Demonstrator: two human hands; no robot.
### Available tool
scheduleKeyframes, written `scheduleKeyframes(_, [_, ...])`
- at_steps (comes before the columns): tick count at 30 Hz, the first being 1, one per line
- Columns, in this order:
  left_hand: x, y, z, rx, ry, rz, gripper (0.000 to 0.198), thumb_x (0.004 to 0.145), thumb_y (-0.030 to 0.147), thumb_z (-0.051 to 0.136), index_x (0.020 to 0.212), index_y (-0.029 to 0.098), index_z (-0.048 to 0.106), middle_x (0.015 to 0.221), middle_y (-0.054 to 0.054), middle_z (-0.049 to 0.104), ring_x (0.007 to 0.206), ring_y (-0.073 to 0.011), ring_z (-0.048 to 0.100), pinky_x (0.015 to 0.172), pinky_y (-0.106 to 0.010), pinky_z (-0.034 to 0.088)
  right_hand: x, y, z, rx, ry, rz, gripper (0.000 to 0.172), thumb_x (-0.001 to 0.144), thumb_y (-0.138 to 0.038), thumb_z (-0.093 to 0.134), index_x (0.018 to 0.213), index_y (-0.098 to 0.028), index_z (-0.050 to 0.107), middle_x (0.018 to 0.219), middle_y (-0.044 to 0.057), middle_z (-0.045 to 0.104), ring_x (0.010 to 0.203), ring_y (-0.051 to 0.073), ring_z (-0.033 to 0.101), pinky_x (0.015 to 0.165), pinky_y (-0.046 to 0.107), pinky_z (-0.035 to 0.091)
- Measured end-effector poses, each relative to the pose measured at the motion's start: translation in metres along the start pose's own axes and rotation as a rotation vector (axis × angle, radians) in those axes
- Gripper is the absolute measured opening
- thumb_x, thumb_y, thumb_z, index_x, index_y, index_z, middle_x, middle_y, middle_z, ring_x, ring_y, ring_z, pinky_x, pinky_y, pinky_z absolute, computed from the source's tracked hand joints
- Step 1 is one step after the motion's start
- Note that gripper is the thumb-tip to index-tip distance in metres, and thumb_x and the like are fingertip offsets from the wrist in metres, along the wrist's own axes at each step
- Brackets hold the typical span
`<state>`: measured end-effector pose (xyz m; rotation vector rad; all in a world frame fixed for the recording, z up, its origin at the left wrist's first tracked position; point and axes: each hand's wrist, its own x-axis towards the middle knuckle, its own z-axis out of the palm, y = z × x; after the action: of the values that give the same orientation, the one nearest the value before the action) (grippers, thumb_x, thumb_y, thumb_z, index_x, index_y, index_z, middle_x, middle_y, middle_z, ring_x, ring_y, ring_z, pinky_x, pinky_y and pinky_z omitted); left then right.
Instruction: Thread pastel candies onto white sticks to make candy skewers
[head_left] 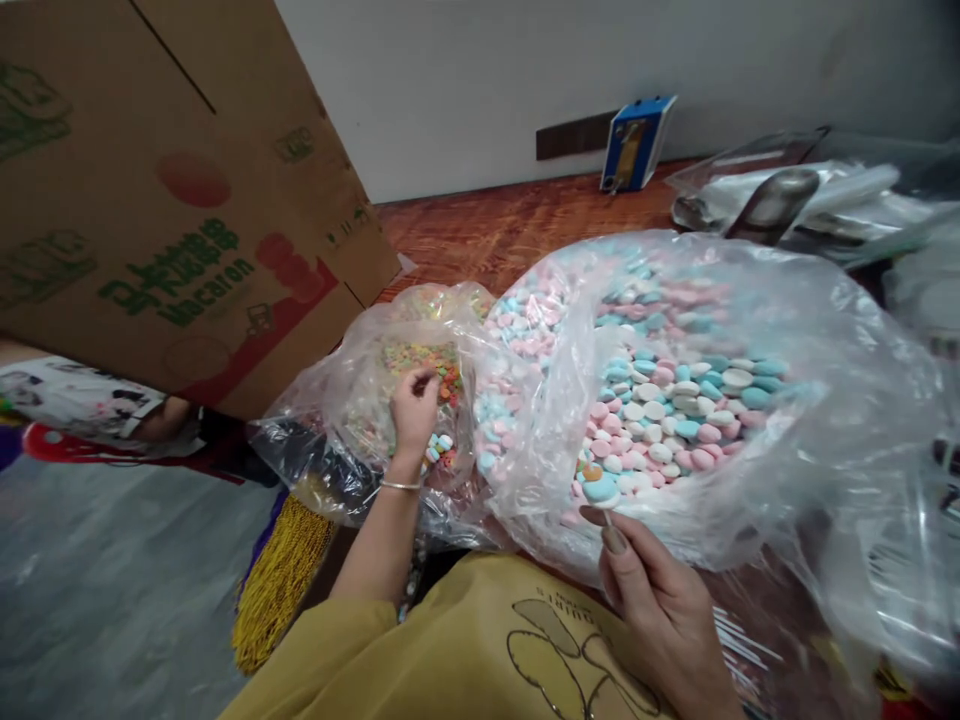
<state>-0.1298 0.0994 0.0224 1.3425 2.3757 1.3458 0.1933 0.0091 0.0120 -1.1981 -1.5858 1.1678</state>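
My right hand [656,590], at the lower right, pinches a thin white stick [606,517] between thumb and fingers. A blue-and-white round sweet [600,490] and a small orange ring-like sweet [592,473] sit at the stick's upper end. Beyond it, a large clear plastic bag [559,420] lies open, full of pink, white and blue button-shaped sweets [660,410]. My left hand [415,405] reaches into a smaller clear bag [337,400] of small multicoloured sweets [450,380]. Its fingers are curled together; what they hold, if anything, is hidden.
A big cardboard box [202,200] marked "Macaron" stands at the left. Against the wall is a blue device [637,145] on the wooden table [480,225]. Plastic packaging [847,190] lies at the back right. Several white sticks [742,640] are beside my right wrist.
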Motion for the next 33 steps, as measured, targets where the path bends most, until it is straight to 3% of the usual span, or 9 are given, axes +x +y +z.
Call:
scheduleKeyframes(2, [0.018, -0.021, 0.007, 0.155, -0.057, 0.036, 0.016, 0.088, 0.018, 0.061, 0.095, 0.017, 0.076, 0.11, -0.012, 0.077, 0.111, -0.0243, 0.069, 0.101, -0.038, 0.051, 0.0, 0.001, 0.002, -0.014, -0.006, -0.016, 0.036, 0.102, -0.043, 0.054, 0.114, -0.018, 0.076, 0.052, -0.005, 0.045, 0.045, 0.013, 0.047, 0.047, 0.022, 0.043])
scheduleKeyframes(4, [0.033, -0.031, 0.017, 0.21, -0.126, 0.057, 0.018, 0.086, 0.015, 0.062, 0.091, 0.019, 0.078, 0.109, -0.011, 0.078, 0.113, -0.0251, 0.068, 0.104, -0.038, 0.049, 0.0, 0.001, 0.004, -0.029, -0.014, -0.015, 0.036, 0.101, -0.044, 0.055, 0.115, -0.018, 0.076, 0.052, -0.005, 0.047, 0.045, 0.013, 0.048, 0.047, 0.022, 0.044])
scheduleKeyframes(11, [0.062, -0.026, 0.048, 0.322, -0.244, 0.061, 0.018, 0.085, 0.016, 0.062, 0.082, 0.021, 0.079, 0.104, -0.012, 0.078, 0.107, -0.0286, 0.068, 0.096, -0.039, 0.048, 0.003, -0.005, 0.007, -0.068, 0.039, -0.04, 0.035, 0.1, -0.043, 0.057, 0.11, -0.017, 0.078, 0.055, -0.003, 0.058, 0.046, 0.013, 0.055, 0.047, 0.021, 0.048])
scheduleKeyframes(16, [0.06, -0.024, 0.04, 0.242, -0.24, 0.086, 0.014, 0.08, 0.011, 0.064, 0.081, 0.018, 0.076, 0.101, -0.014, 0.077, 0.105, -0.0282, 0.068, 0.097, -0.038, 0.047, 0.006, -0.006, 0.009, -0.07, 0.014, -0.074, 0.036, 0.102, -0.042, 0.054, 0.113, -0.017, 0.077, 0.052, -0.004, 0.051, 0.042, 0.012, 0.047, 0.042, 0.021, 0.042])
scheduleKeyframes(20, [0.035, -0.009, 0.01, 0.113, -0.207, 0.061, 0.013, 0.087, 0.019, 0.061, 0.09, 0.016, 0.074, 0.093, -0.011, 0.076, 0.089, -0.0229, 0.069, 0.089, -0.036, 0.052, 0.005, -0.002, 0.011, -0.056, -0.024, -0.111, 0.032, 0.102, -0.038, 0.054, 0.114, -0.018, 0.077, 0.049, -0.006, 0.046, 0.046, 0.015, 0.052, 0.052, 0.023, 0.049])
scheduleKeyframes(22, [0.01, 0.008, -0.005, -0.024, -0.236, 0.031, 0.018, 0.09, 0.03, 0.063, 0.096, 0.017, 0.072, 0.09, -0.008, 0.075, 0.081, -0.0189, 0.069, 0.079, -0.032, 0.055, 0.006, -0.003, 0.012, -0.044, -0.064, -0.137, 0.03, 0.103, -0.034, 0.054, 0.116, -0.02, 0.076, 0.055, -0.004, 0.054, 0.057, 0.016, 0.062, 0.059, 0.023, 0.052])
scheduleKeyframes(25, [-0.036, 0.044, -0.019, -0.685, -0.475, -0.22, 0.032, 0.077, 0.04, 0.081, 0.1, 0.019, 0.075, 0.086, -0.004, 0.076, 0.072, -0.0153, 0.069, 0.071, -0.028, 0.055, 0.01, -0.01, 0.015, -0.016, -0.144, -0.179, 0.028, 0.104, -0.03, 0.051, 0.117, -0.022, 0.075, 0.077, 0.001, 0.071, 0.073, 0.016, 0.07, 0.066, 0.021, 0.053])
scheduleKeyframes(28, [-0.073, 0.077, -0.019, -0.954, -0.675, -0.404, 0.035, 0.065, 0.04, 0.092, 0.088, 0.017, 0.079, 0.075, -0.003, 0.075, 0.065, -0.0126, 0.067, 0.068, -0.025, 0.054, 0.012, -0.017, 0.017, 0.005, -0.18, -0.191, 0.027, 0.105, -0.028, 0.049, 0.115, -0.022, 0.074, 0.087, 0.001, 0.074, 0.076, 0.014, 0.069, 0.069, 0.02, 0.052])
scheduleKeyframes(33, [-0.091, 0.096, -0.004, -1.07, -0.75, -0.445, 0.032, 0.061, 0.038, 0.096, 0.081, 0.018, 0.081, 0.074, -0.003, 0.076, 0.065, -0.0111, 0.067, 0.068, -0.023, 0.055, 0.008, -0.017, 0.013, 0.025, -0.171, -0.137, 0.028, 0.107, -0.027, 0.046, 0.116, -0.022, 0.072, 0.082, -0.001, 0.071, 0.076, 0.014, 0.067, 0.069, 0.019, 0.05])
